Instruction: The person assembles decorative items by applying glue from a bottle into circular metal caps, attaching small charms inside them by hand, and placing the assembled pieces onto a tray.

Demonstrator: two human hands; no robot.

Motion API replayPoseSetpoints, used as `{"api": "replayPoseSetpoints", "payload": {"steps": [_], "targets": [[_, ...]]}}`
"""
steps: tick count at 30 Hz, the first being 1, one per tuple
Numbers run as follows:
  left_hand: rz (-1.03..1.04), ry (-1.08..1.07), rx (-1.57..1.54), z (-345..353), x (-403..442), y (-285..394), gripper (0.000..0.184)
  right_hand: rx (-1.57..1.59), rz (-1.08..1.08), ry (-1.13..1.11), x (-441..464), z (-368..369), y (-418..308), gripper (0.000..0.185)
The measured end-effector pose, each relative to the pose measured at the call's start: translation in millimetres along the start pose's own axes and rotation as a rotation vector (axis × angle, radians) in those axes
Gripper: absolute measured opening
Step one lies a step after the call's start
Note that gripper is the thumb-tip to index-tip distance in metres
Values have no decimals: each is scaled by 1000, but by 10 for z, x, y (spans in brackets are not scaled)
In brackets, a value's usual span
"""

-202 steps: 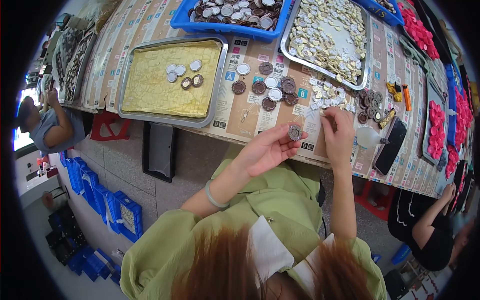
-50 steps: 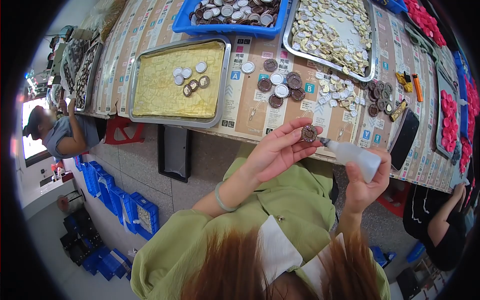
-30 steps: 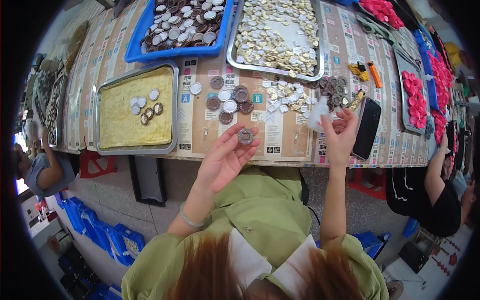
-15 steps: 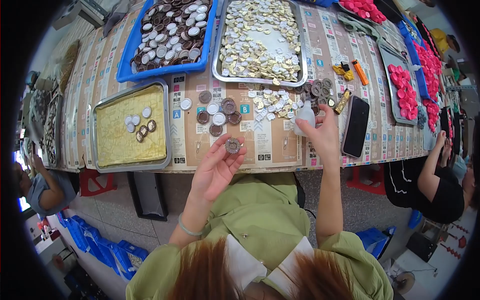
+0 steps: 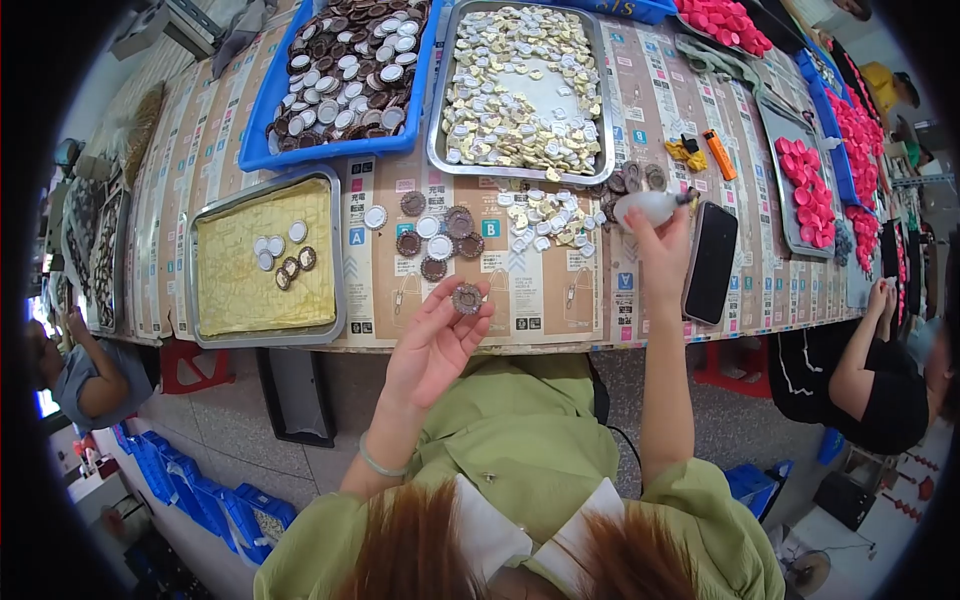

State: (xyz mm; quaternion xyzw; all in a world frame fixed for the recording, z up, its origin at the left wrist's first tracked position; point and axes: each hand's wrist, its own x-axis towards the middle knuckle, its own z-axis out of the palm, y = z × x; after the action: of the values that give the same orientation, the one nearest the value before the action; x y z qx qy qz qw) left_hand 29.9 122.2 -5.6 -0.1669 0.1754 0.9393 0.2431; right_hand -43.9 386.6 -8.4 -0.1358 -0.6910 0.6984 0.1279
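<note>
Between the fingertips of my left hand (image 5: 437, 338) is a round brown piece (image 5: 467, 298) with a scalloped edge, held above the table's front edge. My right hand (image 5: 660, 243) grips a white squeeze bottle (image 5: 648, 207), which lies sideways with its dark tip pointing right. Several brown and white round pieces (image 5: 439, 247) sit on the table beyond my left hand. Left of my right hand is a loose pile of small white and gold pieces (image 5: 549, 219). Dark round pieces (image 5: 632, 178) are partly hidden behind the bottle.
A yellow-lined tray (image 5: 337, 248) holds several round pieces at left. Behind stand a blue bin (image 5: 330, 154) and a metal tray (image 5: 520, 172) of small pieces. A phone (image 5: 711, 263), an orange tool (image 5: 719, 155) and pink pieces (image 5: 806, 190) lie right. People sit at both sides.
Since half a second ago, the bottle has tipped from upright to sideways in my right hand. Earlier its tip was at the piece in my left hand, which still holds the piece.
</note>
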Motion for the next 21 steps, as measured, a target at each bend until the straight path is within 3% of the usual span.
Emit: {"api": "replayPoseSetpoints", "payload": {"steps": [5,8,10,13,15,16,18,21], "targets": [[31,21,-45,-5,-55,38,27,-324,-144,171,4,-59,-8,33],[38,36,-28,-73,-41,48,28,-559,-101,188,-171,-168,-1,38],[31,48,-6,-102,-25,56,29,-506,-124,201,-245,-143,53,40],[30,35,-16,-91,-24,46,29,-473,-240,326,-381,-64,99,33],[33,46,-57,-49,-28,36,28,-503,-527,451,-500,-36,177,28],[39,51,-58,-54,-24,22,28,-500,-525,444,-528,-4,166,28],[13,41,-46,-74,-26,-1,27,-598,-300,-96,-615,109,126,30],[-5,19,-28,-32,-37,-40,27,-805,-460,-87,-499,392,163,31]]}}
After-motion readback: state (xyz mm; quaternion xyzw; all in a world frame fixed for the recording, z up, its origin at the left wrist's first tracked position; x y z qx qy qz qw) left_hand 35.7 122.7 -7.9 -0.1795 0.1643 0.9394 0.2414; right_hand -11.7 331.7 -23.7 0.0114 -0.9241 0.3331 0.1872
